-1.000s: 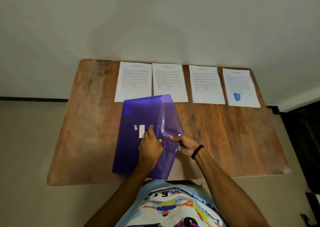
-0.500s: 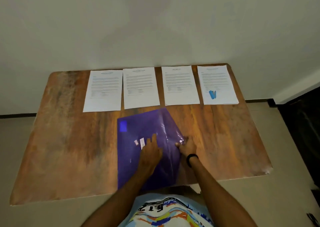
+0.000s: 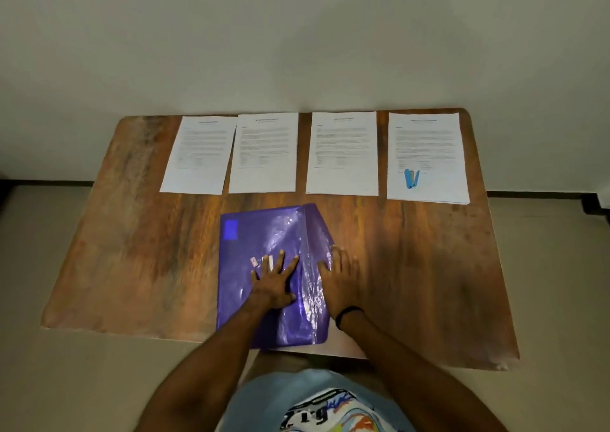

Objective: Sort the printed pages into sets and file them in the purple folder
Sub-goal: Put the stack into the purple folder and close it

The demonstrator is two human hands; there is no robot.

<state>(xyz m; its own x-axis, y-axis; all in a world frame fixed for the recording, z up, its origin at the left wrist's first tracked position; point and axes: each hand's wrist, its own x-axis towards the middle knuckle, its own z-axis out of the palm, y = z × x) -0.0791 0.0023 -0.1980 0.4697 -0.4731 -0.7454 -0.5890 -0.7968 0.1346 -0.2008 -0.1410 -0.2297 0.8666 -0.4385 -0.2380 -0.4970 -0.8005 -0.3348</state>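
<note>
wooden table (image 3: pixel 412 266) set against a plain wall. the purple folder (image 3: pixel 257 233) lies at the near middle of the table, its near edge slightly past the table's rim. a crease runs down its right part, and it cannot be told whether the folder is open. four lots of pages (image 3: pixel 264 152) lie side by side along the far edge, just beyond the folder and not touching it. the far-right lot (image 3: pixel 427 147) looks several sheets thick. judged from this, sorting seems laid out, nothing is filed, and gathering and inserting all four lots remain. the left hand (image 3: pixel 274 283) is spread flat on the folder, grasping nothing. the right hand (image 3: pixel 340 279), wearing a black wristband (image 3: pixel 348 312), lies flat with straight fingers across the creased right edge. both hands cover the folder's mouth side. a small blue object (image 3: pixel 411 178) rests on the far-right lot and would need lifting first. small labels (image 3: pixel 253 261) sit by the left fingertips.
</note>
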